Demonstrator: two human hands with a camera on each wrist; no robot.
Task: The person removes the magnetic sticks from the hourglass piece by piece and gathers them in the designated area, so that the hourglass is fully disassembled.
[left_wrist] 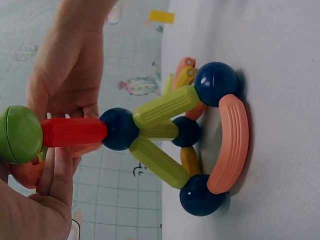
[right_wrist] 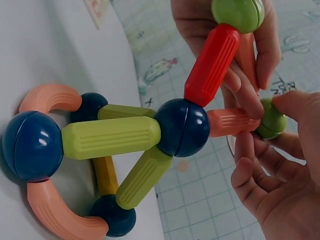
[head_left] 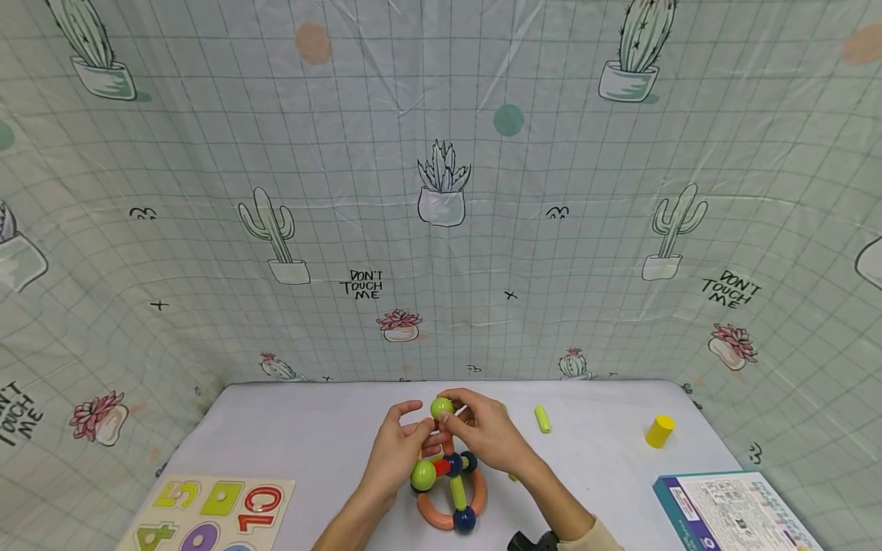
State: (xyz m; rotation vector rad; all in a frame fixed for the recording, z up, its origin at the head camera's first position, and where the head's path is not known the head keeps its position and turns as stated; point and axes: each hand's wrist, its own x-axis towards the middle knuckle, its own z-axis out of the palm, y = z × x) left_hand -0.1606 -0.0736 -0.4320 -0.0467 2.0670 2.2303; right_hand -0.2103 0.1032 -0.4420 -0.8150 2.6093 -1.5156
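A toy built of magnetic rods and balls stands on the table: navy balls [right_wrist: 182,127], lime rods [right_wrist: 110,137], curved orange rods [left_wrist: 234,145] at its base. From its top navy ball a red rod [right_wrist: 212,65] leads to one green ball [head_left: 423,474], and a straight orange rod [right_wrist: 232,122] rises to another green ball [head_left: 442,408]. My right hand [head_left: 491,432] pinches that upper green ball between thumb and fingers. My left hand [head_left: 393,455] holds an orange rod [right_wrist: 246,57] between the two green balls; its fingers partly hide this rod.
On the left lies a number puzzle board [head_left: 285,497]. A yellow cylinder [head_left: 660,431] and a boxed set [head_left: 730,505] are on the right. A lime rod [head_left: 542,418] lies behind my right hand. A patterned cloth [head_left: 441,306] hangs beyond the table [head_left: 310,421].
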